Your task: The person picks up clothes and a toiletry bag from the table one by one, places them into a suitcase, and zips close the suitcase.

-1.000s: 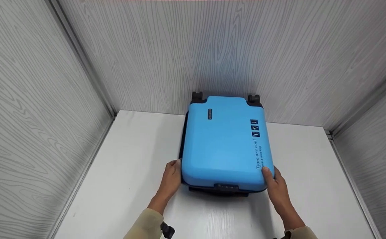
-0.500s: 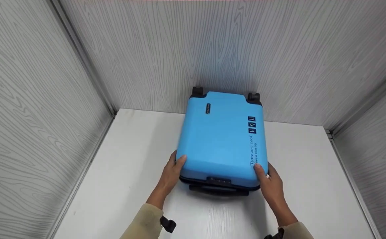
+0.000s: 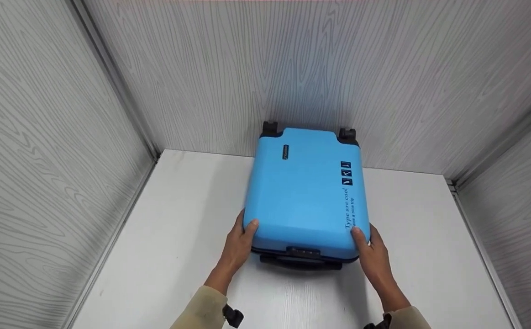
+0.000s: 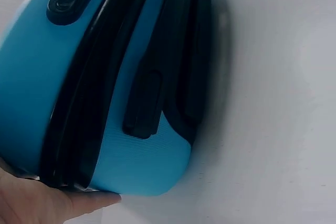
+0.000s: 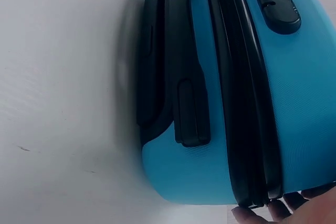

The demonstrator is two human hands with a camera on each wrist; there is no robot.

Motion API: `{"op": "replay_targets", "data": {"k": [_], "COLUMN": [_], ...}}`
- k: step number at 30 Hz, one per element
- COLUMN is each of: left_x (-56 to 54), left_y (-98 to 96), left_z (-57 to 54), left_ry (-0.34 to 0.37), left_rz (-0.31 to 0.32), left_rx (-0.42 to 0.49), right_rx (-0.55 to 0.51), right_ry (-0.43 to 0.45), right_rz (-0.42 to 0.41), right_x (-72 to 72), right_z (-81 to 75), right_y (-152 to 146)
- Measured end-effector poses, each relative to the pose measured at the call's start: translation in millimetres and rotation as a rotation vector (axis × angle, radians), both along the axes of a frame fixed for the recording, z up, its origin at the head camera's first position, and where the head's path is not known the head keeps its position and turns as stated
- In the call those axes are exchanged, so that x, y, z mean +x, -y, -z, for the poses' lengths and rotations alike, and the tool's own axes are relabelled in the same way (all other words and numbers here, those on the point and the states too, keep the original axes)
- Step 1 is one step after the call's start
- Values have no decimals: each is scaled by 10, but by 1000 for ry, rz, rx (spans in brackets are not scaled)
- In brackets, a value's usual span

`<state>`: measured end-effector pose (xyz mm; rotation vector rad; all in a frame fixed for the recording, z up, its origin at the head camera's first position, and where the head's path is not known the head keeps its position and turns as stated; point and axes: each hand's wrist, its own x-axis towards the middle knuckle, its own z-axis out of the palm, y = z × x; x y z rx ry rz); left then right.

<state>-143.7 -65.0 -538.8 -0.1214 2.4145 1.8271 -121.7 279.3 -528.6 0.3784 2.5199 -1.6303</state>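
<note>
Suitcase (image 3: 304, 192) — between left fingers (image 3: 238, 223) and right fingers (image 3: 376, 236)

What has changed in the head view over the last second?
The suitcase has shifted slightly left, most clearly at its near end. The left hand has brought its thumb from the side up onto the suitcase; the right hand has moved slightly left too. Both hands still hold the suitcase, and its handle is almost where it was.

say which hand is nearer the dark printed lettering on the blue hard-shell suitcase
Right hand, its thumb at the near end of the lettering; the left hand grips the suitcase on its opposite side.
</note>
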Motion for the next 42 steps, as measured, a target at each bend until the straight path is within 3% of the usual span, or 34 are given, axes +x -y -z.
{"op": "replay_targets", "data": {"k": [9, 16, 19, 24, 33, 37, 42], "left_x": [41, 39, 58, 80, 65, 54, 57], "left_y": [6, 12, -19, -114, -230, -294, -334], "left_z": [38, -32, -110, -276, -473, -475, -409], "left_ry": [-42, -29, -69, -236, -383, -419, -475], "left_rz": [-42, -19, -42, -27, 178, 260, 230], "left_rx": [25, -24, -102, -316, -644, -783, -874], "right_rx": [10, 20, 26, 29, 124, 132, 114], "right_ry": [9, -15, -8, 10, -15, -16, -16], "right_rz": [-36, -41, -48, -57, -139, -170, -198], "right_x": [-18, -34, -29, -28, -94, -124, -127], "right_z": [7, 39, 37, 17, -101, -129, -106], "right_y": [69, 40, 21, -21, -139, -194, -292]}}
